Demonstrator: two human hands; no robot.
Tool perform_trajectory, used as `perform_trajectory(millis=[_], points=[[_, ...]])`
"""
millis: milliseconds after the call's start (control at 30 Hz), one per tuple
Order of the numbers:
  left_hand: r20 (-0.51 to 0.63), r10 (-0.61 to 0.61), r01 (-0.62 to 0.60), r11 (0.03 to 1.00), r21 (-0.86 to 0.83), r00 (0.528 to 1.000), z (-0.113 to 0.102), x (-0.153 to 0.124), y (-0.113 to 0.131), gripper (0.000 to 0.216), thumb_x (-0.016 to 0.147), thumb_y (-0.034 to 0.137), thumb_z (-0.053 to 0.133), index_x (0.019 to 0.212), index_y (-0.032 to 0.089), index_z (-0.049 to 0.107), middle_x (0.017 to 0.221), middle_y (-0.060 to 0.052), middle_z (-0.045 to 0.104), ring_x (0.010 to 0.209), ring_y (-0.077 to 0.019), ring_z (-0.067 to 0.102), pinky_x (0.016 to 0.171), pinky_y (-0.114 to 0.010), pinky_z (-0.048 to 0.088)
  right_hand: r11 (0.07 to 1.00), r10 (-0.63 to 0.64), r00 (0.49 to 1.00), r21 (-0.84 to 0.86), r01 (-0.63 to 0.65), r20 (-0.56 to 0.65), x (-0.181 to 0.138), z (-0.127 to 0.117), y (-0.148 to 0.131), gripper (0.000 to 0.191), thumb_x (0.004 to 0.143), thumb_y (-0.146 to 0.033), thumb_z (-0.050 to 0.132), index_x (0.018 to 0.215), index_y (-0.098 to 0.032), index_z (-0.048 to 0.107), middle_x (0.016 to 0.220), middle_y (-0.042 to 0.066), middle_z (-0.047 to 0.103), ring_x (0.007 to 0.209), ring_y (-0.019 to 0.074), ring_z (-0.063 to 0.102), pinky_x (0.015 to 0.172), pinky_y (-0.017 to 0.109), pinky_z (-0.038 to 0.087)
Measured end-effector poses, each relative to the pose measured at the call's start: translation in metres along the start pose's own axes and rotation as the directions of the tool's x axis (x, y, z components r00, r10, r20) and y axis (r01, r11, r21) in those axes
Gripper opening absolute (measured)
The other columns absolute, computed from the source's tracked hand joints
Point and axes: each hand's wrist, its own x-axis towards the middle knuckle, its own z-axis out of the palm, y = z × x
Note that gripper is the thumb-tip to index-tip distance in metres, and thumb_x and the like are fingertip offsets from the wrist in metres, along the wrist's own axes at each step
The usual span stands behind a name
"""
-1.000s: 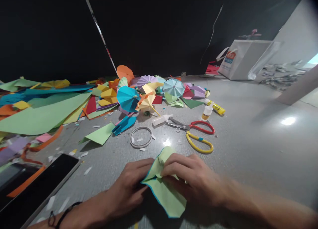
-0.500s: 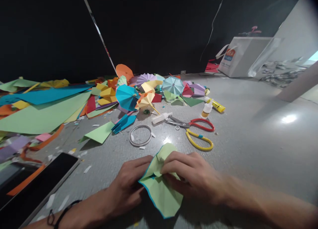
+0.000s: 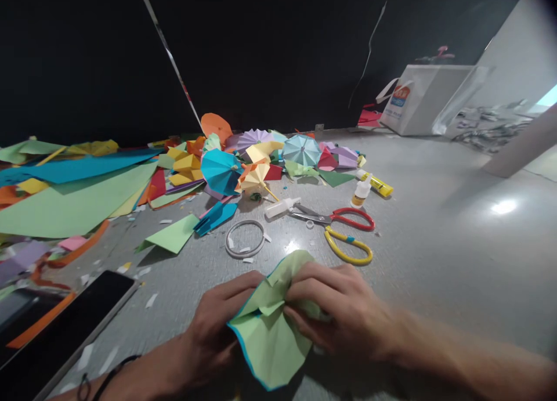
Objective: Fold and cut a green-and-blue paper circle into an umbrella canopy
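Phone: far left of the scissors and nearer to you, dark screen up, with white paper scraps round it.
Big sheets: a large green sheet and a blue sheet overlap, well left of the scissors.
Green triangle: a small folded piece left of the scissors, one edge lifted off the grey surface.
Your left hand: nearer to you than the scissors and to their left. It pinches the left edge of the green paper, which hides your fingertips. A dark band sits on that wrist.
Blue fold: left of the scissors, just beside the grey ring.
Grey ring: flat on the surface between the green paper and the umbrella heap, left of the scissor blades.
Green paper: blue-edged and creased, held between both your hands, near the scissors on your side. Its upper part is bunched and its lower flap hangs free.
Umbrella heap: small paper umbrellas piled beyond the scissors, a blue one at the front left.
Nozzle bottle: lying down, just beside the blade tips.
Your right hand: just this side of the yellow handle, fingers curled and pressed onto the bunched top of the green paper, covering its right part.
Scissors: flat, blades pointing left, one red handle and one yellow.
Small bottle: upright, just beyond the red handle.
Glue stick: yellow, lying beside that bottle.
White bag: well beyond the scissors, to the right.
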Motion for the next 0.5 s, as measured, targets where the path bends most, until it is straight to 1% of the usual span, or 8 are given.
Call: perform_trajectory(millis=[67,167,200,267,300,367,433,500], points=[[0.018,0.000,0.000,1.000,-0.007,1.000,-0.001,0.001,0.001,0.024,0.107,0.039,0.055,0.110,0.019,0.068,0.101,-0.013,0.074,0.083,-0.0197,0.071,0.073,-0.025,0.061,1.000,-0.019,1.000,-0.017,0.019,0.012,-0.001,0.002,0.000,0.004,0.102,-0.019,0.058,0.105,-0.021,0.061,0.094,0.000,0.073,0.076,0.0125,0.068,0.059,0.029,0.044],[0.028,0.013,-0.013,1.000,-0.004,1.000,0.000,0.001,0.001,0.023,0.107,0.036,0.056,0.114,0.019,0.068,0.103,-0.012,0.075,0.083,-0.0183,0.071,0.076,-0.023,0.061,0.999,-0.018,0.999,-0.026,0.019,0.049,-0.001,0.004,0.000,0.008,0.103,-0.016,0.055,0.102,-0.020,0.061,0.092,0.001,0.072,0.073,0.0120,0.067,0.056,0.028,0.040],[0.030,0.011,-0.011,1.000,-0.002,0.999,0.000,0.000,0.001,0.020,0.106,0.033,0.057,0.114,0.018,0.068,0.103,-0.012,0.075,0.083,-0.0182,0.071,0.076,-0.023,0.061,1.000,-0.004,0.998,-0.029,0.005,0.057,-0.001,0.004,0.000,0.007,0.102,-0.016,0.055,0.101,-0.020,0.060,0.091,0.000,0.071,0.073,0.0119,0.066,0.055,0.029,0.039],[0.037,-0.013,0.013,1.000,0.001,0.999,0.002,-0.002,0.002,0.016,0.102,0.022,0.058,0.113,0.018,0.068,0.104,-0.013,0.074,0.084,-0.0191,0.071,0.076,-0.025,0.061,0.999,0.018,0.997,-0.028,-0.017,0.070,-0.001,0.004,0.001,0.006,0.101,-0.016,0.055,0.100,-0.021,0.059,0.090,0.000,0.070,0.071,0.0117,0.064,0.055,0.029,0.038],[0.041,-0.026,0.026,1.000,0.001,0.999,0.003,-0.002,0.002,0.017,0.098,0.016,0.058,0.113,0.017,0.067,0.105,-0.013,0.074,0.086,-0.0199,0.071,0.075,-0.025,0.062,1.000,0.021,0.997,-0.025,-0.019,0.074,-0.001,0.005,0.002,0.006,0.099,-0.016,0.056,0.100,-0.021,0.059,0.089,0.000,0.069,0.069,0.0116,0.063,0.054,0.029,0.038],[0.048,-0.047,0.047,0.999,0.009,0.998,0.003,-0.004,0.004,0.022,0.092,0.009,0.056,0.109,0.018,0.066,0.105,-0.014,0.073,0.088,-0.0209,0.072,0.074,-0.026,0.061,1.000,0.014,0.995,-0.020,-0.012,0.096,-0.001,0.005,0.004,0.006,0.098,-0.016,0.056,0.100,-0.021,0.058,0.089,0.000,0.068,0.067,0.0118,0.060,0.053,0.029,0.037],[0.054,-0.051,0.048,0.998,0.041,0.997,0.001,-0.006,0.004,0.023,0.089,0.009,0.056,0.107,0.018,0.065,0.105,-0.014,0.073,0.086,-0.0206,0.072,0.073,-0.026,0.061,1.000,0.012,0.992,-0.028,-0.009,0.123,0.000,0.004,0.005,0.007,0.097,-0.015,0.055,0.099,-0.020,0.059,0.089,0.001,0.067,0.065,0.0120,0.058,0.053,0.029,0.036],[0.063,-0.035,0.030,0.996,0.078,0.997,-0.001,-0.009,0.003,0.025,0.089,0.009,0.056,0.111,0.017,0.065,0.108,-0.014,0.074,0.088,-0.0207,0.073,0.076,-0.027,0.061,0.999,0.015,0.990,-0.039,-0.009,0.142,0.001,0.003,0.005,0.009,0.097,-0.014,0.054,0.099,-0.020,0.059,0.089,0.001,0.067,0.063,0.0117,0.056,0.052,0.029,0.035]])
